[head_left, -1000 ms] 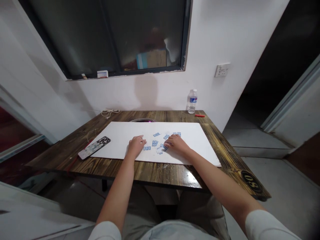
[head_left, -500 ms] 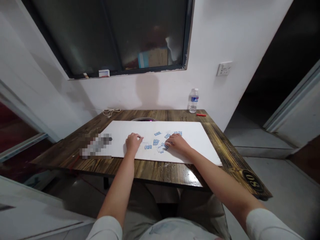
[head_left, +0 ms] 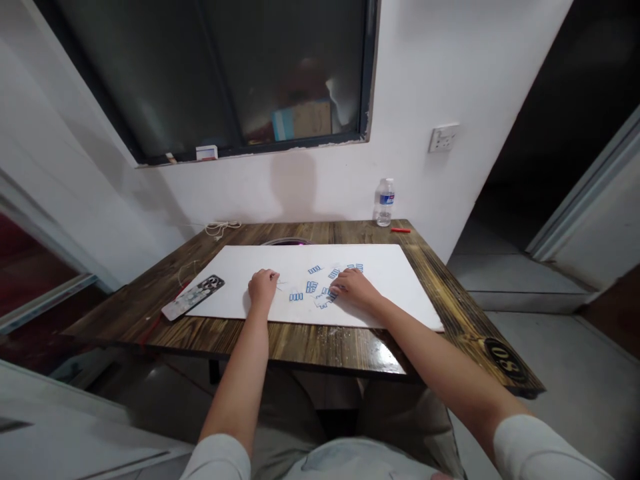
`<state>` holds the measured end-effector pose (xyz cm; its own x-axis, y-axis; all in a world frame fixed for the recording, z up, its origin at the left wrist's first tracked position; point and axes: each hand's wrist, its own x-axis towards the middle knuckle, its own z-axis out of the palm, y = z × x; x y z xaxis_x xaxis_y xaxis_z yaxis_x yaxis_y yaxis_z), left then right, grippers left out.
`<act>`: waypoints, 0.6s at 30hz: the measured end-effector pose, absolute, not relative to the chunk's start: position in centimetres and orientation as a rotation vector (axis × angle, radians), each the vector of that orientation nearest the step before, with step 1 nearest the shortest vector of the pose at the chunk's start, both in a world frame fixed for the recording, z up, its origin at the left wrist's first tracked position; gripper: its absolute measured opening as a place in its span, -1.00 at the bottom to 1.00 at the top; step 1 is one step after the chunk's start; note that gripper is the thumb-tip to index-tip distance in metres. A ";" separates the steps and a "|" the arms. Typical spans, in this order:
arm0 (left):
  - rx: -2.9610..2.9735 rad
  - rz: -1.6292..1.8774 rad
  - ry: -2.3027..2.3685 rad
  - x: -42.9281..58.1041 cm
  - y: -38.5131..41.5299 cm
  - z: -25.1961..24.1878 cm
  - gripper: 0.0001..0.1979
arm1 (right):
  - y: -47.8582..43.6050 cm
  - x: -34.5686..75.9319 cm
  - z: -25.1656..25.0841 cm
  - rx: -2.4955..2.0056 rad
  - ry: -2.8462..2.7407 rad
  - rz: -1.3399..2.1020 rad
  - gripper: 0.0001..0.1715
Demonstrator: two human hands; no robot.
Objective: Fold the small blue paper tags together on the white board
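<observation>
Several small blue-and-white cards [head_left: 311, 287] lie scattered on a white board [head_left: 400, 280] on a wooden table [head_left: 300, 340]. My left hand [head_left: 263, 287] rests on the board left of the cards, fingers curled under; whether they hold anything is hidden. My right hand [head_left: 354, 288] lies over the right part of the cards, its fingertips pressed on one card [head_left: 330, 292].
A phone [head_left: 193, 296] lies at the board's left edge. A water bottle [head_left: 385, 202] and a red pen [head_left: 400, 231] stand at the table's far right, a white cable [head_left: 220, 227] at the far left. A doorway opens to the right.
My left hand has slid a little to the left, away from the cards, and its fingers have curled in. My right hand stays on the cards.
</observation>
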<state>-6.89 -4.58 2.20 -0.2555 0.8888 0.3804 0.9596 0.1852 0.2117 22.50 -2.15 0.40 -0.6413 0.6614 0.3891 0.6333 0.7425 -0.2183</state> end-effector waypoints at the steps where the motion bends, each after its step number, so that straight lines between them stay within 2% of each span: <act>1: -1.808 -0.603 -2.284 -7.1 -4.7 2.3 -0.78 | -2.2 22.5 0.4 -0.989 -2.491 0.085 -0.70; 7: -2.000 -0.531 -2.320 -7.3 -5.4 2.5 -0.87 | -2.3 22.4 0.8 -1.015 -2.511 0.091 -0.71; 18: -1.979 -0.278 -2.438 -7.1 -5.7 2.7 -0.64 | -2.2 22.5 0.6 -1.034 -2.517 0.102 -0.72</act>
